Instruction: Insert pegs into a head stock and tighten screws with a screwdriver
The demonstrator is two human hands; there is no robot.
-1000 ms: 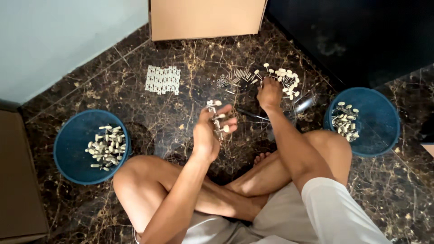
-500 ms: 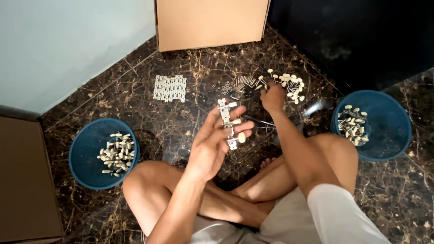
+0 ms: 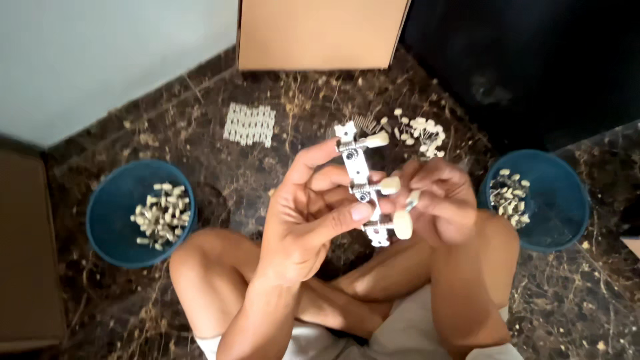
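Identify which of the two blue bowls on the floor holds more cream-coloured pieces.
The blue bowl on the person's left: its pile covers a good part of the base. The bowl on the right has a smaller cluster against one side.

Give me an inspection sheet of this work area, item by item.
Surface: dark marbled stone floor; the person sits on it cross-legged.
Job's things: metal tuner strip with three cream knobs, held up between both hands.
Clutter: left blue bowl and right blue bowl, each holding small cream parts; loose cream knobs and a white grid of small parts on the floor.
Hands: left hand grips the strip; right hand is at the lowest knob.
Cables: nothing seen.
Surroundings: cardboard box ahead, pale wall, more cardboard at left.
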